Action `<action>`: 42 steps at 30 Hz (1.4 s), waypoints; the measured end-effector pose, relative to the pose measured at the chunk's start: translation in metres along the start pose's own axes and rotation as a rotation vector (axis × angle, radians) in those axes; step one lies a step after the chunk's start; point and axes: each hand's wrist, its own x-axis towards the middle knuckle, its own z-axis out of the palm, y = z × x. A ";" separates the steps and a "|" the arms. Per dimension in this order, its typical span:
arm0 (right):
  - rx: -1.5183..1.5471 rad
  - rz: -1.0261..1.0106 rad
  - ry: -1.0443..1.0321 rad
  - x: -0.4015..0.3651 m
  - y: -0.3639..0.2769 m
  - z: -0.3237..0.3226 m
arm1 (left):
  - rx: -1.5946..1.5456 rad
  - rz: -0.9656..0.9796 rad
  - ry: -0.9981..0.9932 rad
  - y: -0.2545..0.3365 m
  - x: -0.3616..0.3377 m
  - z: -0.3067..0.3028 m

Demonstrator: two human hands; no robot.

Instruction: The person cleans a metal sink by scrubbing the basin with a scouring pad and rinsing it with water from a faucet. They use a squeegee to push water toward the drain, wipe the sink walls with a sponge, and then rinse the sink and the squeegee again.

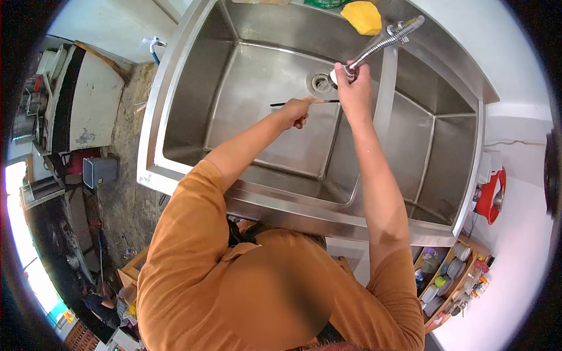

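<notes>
The left hand [298,112] pinches a thin dark stick [281,105] over the stainless steel sink basin [263,140]. The stick's long axis runs from 9 to 3 o'clock. Its 3 o'clock tip reaches the nearer right hand [353,88], which sits at 2 o'clock and is fisted round the nozzle end of the flexible chrome faucet hose [380,42].

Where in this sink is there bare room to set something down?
Bare: the sink floor left of the drain, up to the left wall, and the right compartment. Crowded: by the drain, where left hand, right hand, stick and hose meet.
</notes>
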 end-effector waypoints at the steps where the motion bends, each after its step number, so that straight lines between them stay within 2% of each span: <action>1: -0.038 -0.004 0.009 0.001 0.002 0.002 | -0.020 -0.025 0.026 -0.001 -0.004 0.000; 3: -0.008 0.032 -0.013 0.002 0.003 0.002 | -0.043 -0.058 0.050 -0.005 -0.013 -0.002; 5: 0.014 0.071 -0.032 0.007 0.013 0.004 | -0.188 0.034 0.020 -0.008 -0.019 -0.003; 9: 0.104 0.149 -0.100 0.012 0.022 -0.001 | -0.115 0.056 0.039 -0.015 -0.014 -0.012; 12: 0.496 0.387 -0.089 0.011 0.026 0.000 | -0.106 0.039 0.114 -0.021 -0.026 -0.020; 13: 0.501 0.389 -0.087 0.010 0.027 0.002 | -0.136 0.042 0.158 -0.023 -0.031 -0.024; 15: 0.841 0.459 -0.040 0.005 0.028 0.005 | -0.161 0.041 0.198 -0.027 -0.041 -0.038; 16: 0.846 0.462 -0.038 0.005 0.037 0.009 | -0.192 0.041 0.237 -0.028 -0.049 -0.045; 18: 1.220 0.530 0.111 0.003 0.045 0.019 | -0.206 0.042 0.233 -0.029 -0.062 -0.058; 19: 1.292 0.690 0.167 0.001 0.046 0.016 | -0.209 0.048 0.241 -0.031 -0.067 -0.063; 20: 1.291 0.696 0.169 0.000 0.046 0.017 | -0.212 0.051 0.246 -0.033 -0.071 -0.067; 22: 1.469 0.913 0.239 -0.003 0.044 0.019 | -0.195 0.061 0.242 -0.030 -0.089 -0.068; 24: 1.517 0.946 0.263 0.001 0.085 0.031 | -0.215 0.097 0.207 -0.031 -0.101 -0.072; 26: 1.776 0.802 -0.227 -0.001 0.130 0.039 | -0.229 0.117 0.190 -0.036 -0.107 -0.075; 28: 1.707 0.860 -0.210 0.001 0.125 0.046 | -0.251 0.122 0.219 -0.038 -0.117 -0.077; 30: 1.654 0.875 -0.394 0.002 0.127 0.054 | -0.269 0.132 0.228 -0.042 -0.129 -0.081; 31: 1.649 0.883 -0.399 0.007 0.132 0.058 | -0.282 0.147 0.238 -0.044 -0.135 -0.083; 33: 1.635 0.909 -0.785 0.016 0.135 0.062 | -0.281 0.159 0.270 -0.047 -0.147 -0.087; 34: 1.634 0.922 -0.783 0.017 0.134 0.065 | -0.269 0.175 0.297 -0.049 -0.154 -0.089; 36: 1.197 0.886 -0.785 0.025 0.134 0.070 | -0.257 0.169 0.324 -0.052 -0.165 -0.096; 37: 0.863 0.836 -0.942 0.027 0.144 0.075 | -0.239 0.172 0.345 -0.053 -0.170 -0.099; 38: 0.859 0.844 -0.938 0.020 0.152 0.080 | -0.242 0.165 0.339 -0.054 -0.174 -0.102; 40: -0.245 0.933 -1.355 -0.001 0.172 0.093 | -0.226 0.174 0.369 -0.056 -0.184 -0.108; 42: -0.617 0.992 -1.487 -0.027 0.174 0.094 | -0.226 0.170 0.375 -0.062 -0.192 -0.112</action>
